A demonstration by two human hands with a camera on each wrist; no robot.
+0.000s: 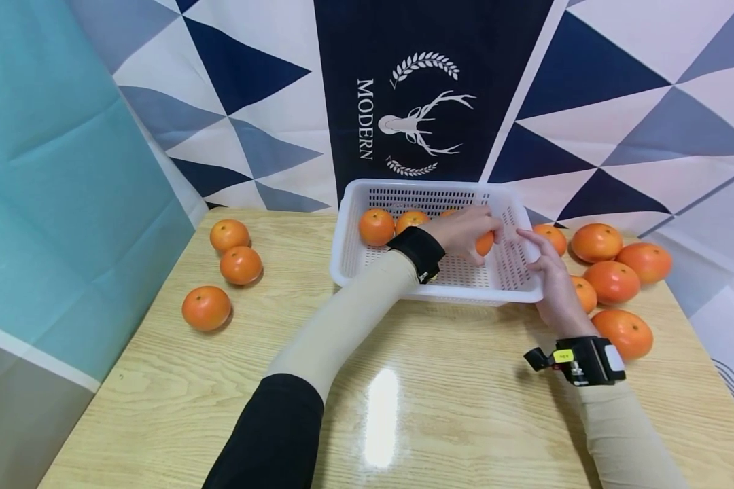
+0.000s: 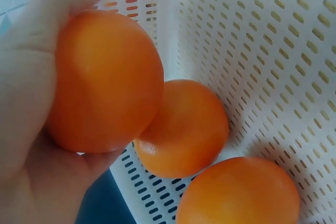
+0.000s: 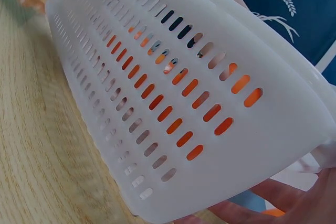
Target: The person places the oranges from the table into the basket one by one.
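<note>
Inside the white perforated plastic basket (image 1: 367, 288), my left hand (image 1: 465, 229) grips an orange (image 2: 107, 82) near the right end, thumb and fingers curled round its sides. Two more oranges (image 2: 184, 127) lie right by it in the left wrist view, against the slotted wall. The head view shows others (image 1: 376, 227) along the basket's back. My right hand (image 1: 556, 285) holds the basket's right end from outside, thumb and a finger at the rim. In the right wrist view, its fingers (image 3: 257, 205) reach round the basket's corner, partly hidden.
Several oranges (image 1: 613, 282) lie on the wooden table (image 1: 465, 394) right of the basket, close to my right hand. Three oranges (image 1: 206, 308) sit apart on the left. A patterned cloth (image 1: 269, 81) hangs behind the basket, and a teal cloth (image 1: 55, 170) borders the left side.
</note>
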